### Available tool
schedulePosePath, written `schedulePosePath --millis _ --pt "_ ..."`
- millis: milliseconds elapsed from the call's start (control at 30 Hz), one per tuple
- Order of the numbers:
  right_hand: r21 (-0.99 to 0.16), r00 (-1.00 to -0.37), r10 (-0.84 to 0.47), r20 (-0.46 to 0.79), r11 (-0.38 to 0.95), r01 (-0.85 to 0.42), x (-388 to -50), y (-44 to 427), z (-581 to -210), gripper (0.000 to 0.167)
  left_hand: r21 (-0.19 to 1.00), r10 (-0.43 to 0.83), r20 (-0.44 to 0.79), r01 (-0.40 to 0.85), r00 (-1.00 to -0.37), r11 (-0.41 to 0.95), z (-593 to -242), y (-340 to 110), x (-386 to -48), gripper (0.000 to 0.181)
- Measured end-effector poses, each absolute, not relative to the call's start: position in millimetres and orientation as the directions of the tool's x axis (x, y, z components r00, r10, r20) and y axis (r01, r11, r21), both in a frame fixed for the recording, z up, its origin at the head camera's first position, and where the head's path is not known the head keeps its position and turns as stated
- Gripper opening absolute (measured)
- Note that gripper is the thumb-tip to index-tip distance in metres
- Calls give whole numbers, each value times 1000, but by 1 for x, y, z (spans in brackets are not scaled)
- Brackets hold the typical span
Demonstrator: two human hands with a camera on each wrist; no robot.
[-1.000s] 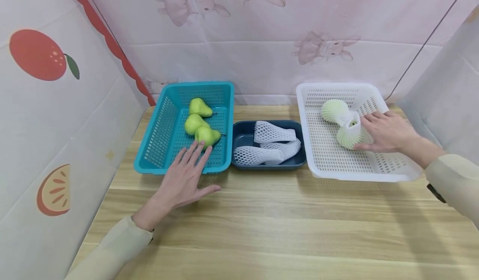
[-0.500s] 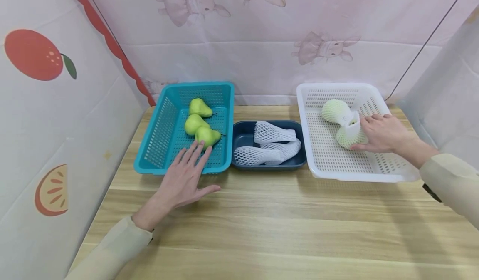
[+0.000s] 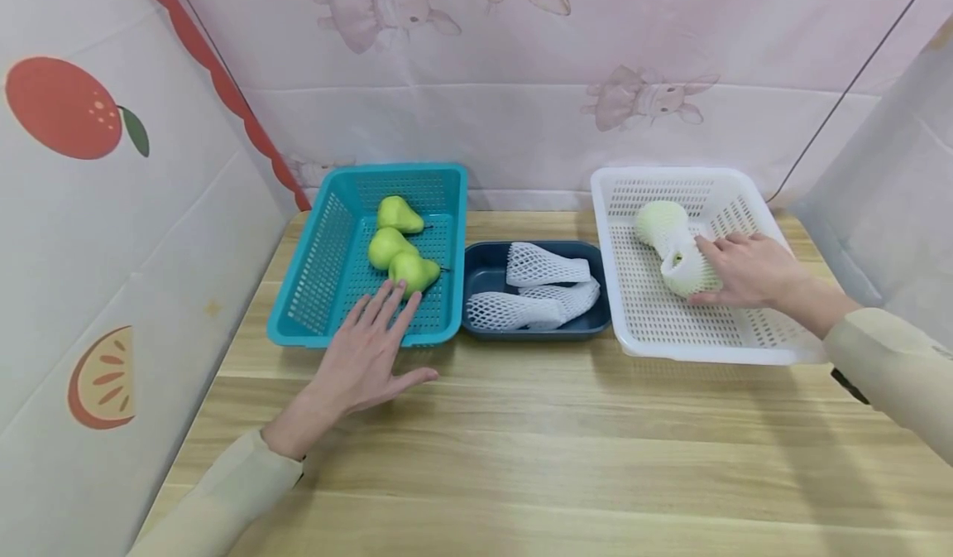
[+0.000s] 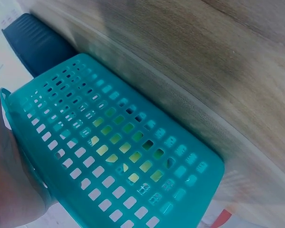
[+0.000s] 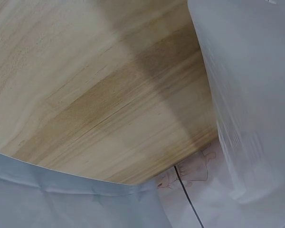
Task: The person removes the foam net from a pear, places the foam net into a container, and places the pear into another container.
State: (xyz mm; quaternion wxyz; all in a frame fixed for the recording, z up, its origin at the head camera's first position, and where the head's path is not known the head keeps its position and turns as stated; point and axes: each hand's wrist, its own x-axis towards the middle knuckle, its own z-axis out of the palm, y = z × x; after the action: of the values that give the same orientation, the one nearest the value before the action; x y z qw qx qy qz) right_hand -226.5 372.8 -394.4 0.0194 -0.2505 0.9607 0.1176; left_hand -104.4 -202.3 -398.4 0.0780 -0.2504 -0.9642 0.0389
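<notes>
Netted pear (image 3: 683,272), right of frame, is apparently being settled, the right hand (image 3: 752,271) grasping it; next is calling for gentle release. The left hand (image 3: 365,354) is splaying, gripping nothing.

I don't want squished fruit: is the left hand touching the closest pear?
Cannot tell. In the head view, the left hand overlaps the closest pear, maybe hiding a gap; in the left wrist view, the teal basket blocks it.

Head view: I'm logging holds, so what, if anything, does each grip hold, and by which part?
Right grip: the nearer green fruit in white foam netting, around its right side. Left grip: nothing held, spread partly over the teal plastic basket.
</notes>
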Motion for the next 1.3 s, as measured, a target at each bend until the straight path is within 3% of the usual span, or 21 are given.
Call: schedulePosePath --millis 400,833,1300 --pt "202 -846 -529 -61 824 -530 -227 372 -398 100 -115 492 134 479 -860 870 -398 -202 -105 112" --pt "269 -794 -608 13 767 -583 -223 368 -396 92 -118 495 138 482 -858 868 -398 -203 -105 113" --pt "325 -765 -639 75 741 -587 -217 367 -366 91 -125 491 148 476 -859 871 -396 -202 -106 113"
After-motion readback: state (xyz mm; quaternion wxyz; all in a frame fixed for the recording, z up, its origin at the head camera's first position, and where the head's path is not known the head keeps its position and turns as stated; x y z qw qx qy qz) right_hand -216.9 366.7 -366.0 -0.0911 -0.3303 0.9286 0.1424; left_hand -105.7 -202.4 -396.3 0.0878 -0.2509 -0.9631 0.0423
